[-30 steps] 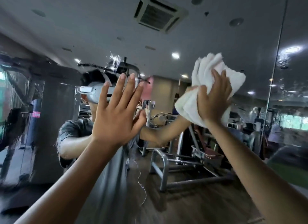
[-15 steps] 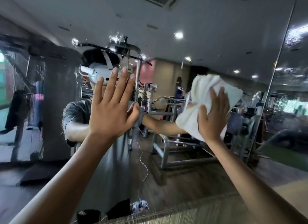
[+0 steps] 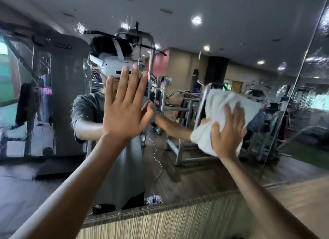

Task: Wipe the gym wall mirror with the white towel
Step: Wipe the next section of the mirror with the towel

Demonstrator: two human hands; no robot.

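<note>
The gym wall mirror [image 3: 222,34] fills most of the view and reflects the room and me. My left hand [image 3: 124,110] lies flat against the glass at centre left, fingers straight and pointing up. My right hand [image 3: 227,132] presses the bunched white towel [image 3: 219,110] against the mirror at centre right, fingers spread over the cloth. The towel bulges out above and to the left of that hand. Water streaks show on the glass near the top and at the far right.
A vertical seam [image 3: 306,60] between mirror panels runs down right of the towel. Below the mirror's lower edge is a tan, striped wall strip [image 3: 169,222]. Weight machines [image 3: 187,114] appear only as reflections.
My right hand has slid the towel down the glass from high up to about chest height. My left hand stays flat on the mirror. My view has tilted downward.
</note>
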